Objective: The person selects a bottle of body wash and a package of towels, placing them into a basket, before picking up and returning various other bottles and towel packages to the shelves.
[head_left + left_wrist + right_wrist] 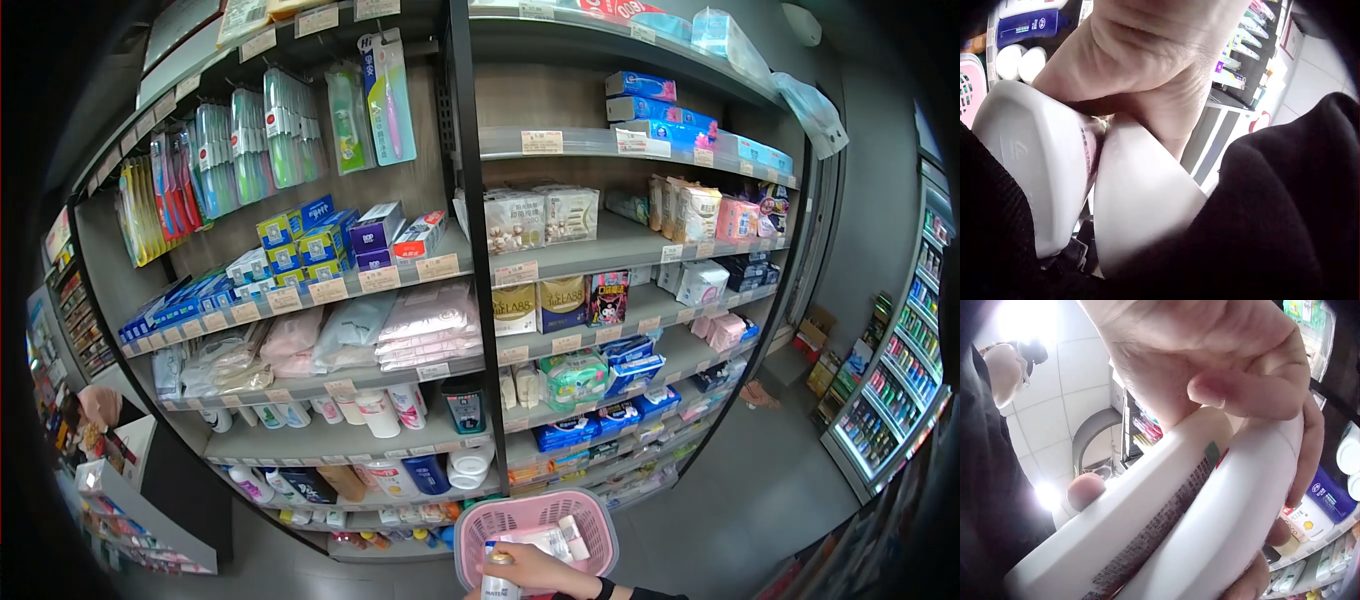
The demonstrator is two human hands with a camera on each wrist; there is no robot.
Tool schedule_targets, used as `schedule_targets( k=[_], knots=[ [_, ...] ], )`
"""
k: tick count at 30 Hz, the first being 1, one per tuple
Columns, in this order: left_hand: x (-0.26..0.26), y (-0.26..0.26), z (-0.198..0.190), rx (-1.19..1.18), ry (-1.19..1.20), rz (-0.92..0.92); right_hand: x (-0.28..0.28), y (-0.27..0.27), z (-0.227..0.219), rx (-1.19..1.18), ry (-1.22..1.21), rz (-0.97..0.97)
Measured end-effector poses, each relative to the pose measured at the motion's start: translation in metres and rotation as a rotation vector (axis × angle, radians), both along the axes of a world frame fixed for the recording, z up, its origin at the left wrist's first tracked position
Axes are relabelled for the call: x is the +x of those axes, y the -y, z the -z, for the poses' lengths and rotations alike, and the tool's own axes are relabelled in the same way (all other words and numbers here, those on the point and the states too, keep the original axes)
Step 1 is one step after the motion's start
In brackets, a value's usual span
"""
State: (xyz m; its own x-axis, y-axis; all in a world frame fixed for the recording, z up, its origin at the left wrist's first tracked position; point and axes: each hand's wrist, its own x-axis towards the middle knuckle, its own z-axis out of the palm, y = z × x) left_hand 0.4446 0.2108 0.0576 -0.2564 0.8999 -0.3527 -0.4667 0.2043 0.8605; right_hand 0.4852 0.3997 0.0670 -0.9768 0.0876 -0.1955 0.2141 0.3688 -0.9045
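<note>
In the head view my right hand [537, 567] grips a pale bottle [501, 584] with a gold cap over the near side of a pink basket [608, 530]. Two white bottles lie side by side in the right wrist view, the left one [1116, 512] and the right one [1235, 500]; my right hand [1210, 356] curls its fingers round their upper ends. Other fingertips touch the bottles lower down. My left hand [1147, 62] holds the white bottles, one [1029, 169] on the left and one [1141, 194] on the right; its fingertips are hidden.
Shelves [440, 437] of bottles, toothbrushes and packs stand in front, behind the basket. White containers [518, 541] lie inside the basket. Grey floor [700, 520] shows to its right, with a drinks fridge [880, 400] beyond. A counter [165, 500] stands at the left.
</note>
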Motion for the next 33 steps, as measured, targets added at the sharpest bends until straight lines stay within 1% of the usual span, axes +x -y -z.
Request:
schedule_targets(
  k=[2, 3, 6, 7, 8, 10, 12, 13, 14, 15, 16, 18, 20, 22, 23, 25, 28, 33],
  knots=[
    [-0.008, 0.013, 0.011, 0.003, 0.037, -0.025, -0.003, 0.011, 0.000, 0.009, -0.015, 0.025],
    [-0.011, 0.018, 0.005, 0.009, 0.055, -0.048, -0.006, 0.017, -0.002, 0.022, -0.038, 0.036],
    [-0.024, 0.032, -0.015, 0.015, 0.068, 0.010, -0.013, 0.032, -0.014, 0.019, -0.030, 0.032],
    [-0.025, 0.039, -0.020, -0.026, 0.129, -0.037, -0.016, 0.037, -0.015, -0.029, -0.013, 0.020],
    [-0.026, 0.046, -0.014, -0.029, 0.158, -0.116, -0.019, 0.042, -0.009, -0.040, 0.014, 0.025],
    [-0.042, 0.061, 0.047, -0.065, 0.112, -0.134, -0.023, 0.052, 0.008, -0.249, -0.093, 0.137],
    [-0.043, 0.072, 0.034, -0.083, 0.240, -0.112, -0.018, 0.064, 0.011, -0.294, -0.104, 0.183],
    [-0.046, 0.073, 0.029, -0.065, 0.286, -0.143, -0.017, 0.068, 0.005, -0.372, -0.066, 0.195],
    [-0.050, 0.075, 0.028, -0.048, 0.326, -0.175, -0.015, 0.073, 0.003, -0.422, -0.082, 0.209],
    [-0.054, 0.078, 0.033, -0.043, 0.253, -0.197, -0.014, 0.076, 0.005, -0.415, -0.073, 0.193],
    [-0.056, 0.081, 0.030, -0.054, 0.266, -0.197, -0.012, 0.078, 0.009, -0.402, -0.069, 0.177],
    [-0.062, 0.083, 0.024, 0.017, 0.276, -0.258, -0.010, 0.086, 0.020, -0.408, -0.098, 0.193],
    [-0.065, 0.093, 0.028, 0.007, 0.277, -0.238, -0.005, 0.098, 0.024, -0.411, -0.129, 0.210],
    [-0.073, 0.091, 0.022, 0.049, 0.278, -0.229, -0.008, 0.100, 0.008, -0.535, 0.048, 0.243],
    [-0.072, 0.092, 0.018, 0.049, 0.277, -0.228, -0.008, 0.104, 0.010, -0.536, 0.047, 0.244],
    [-0.070, 0.095, 0.009, 0.095, 0.306, -0.242, -0.009, 0.111, 0.013, -0.460, 0.101, 0.152],
    [-0.069, 0.105, 0.001, 0.114, 0.323, -0.243, -0.011, 0.127, 0.006, -0.463, 0.151, 0.172],
    [-0.073, 0.120, 0.015, 0.123, 0.369, -0.213, -0.011, 0.140, 0.013, -0.462, 0.138, 0.191]
  ],
)
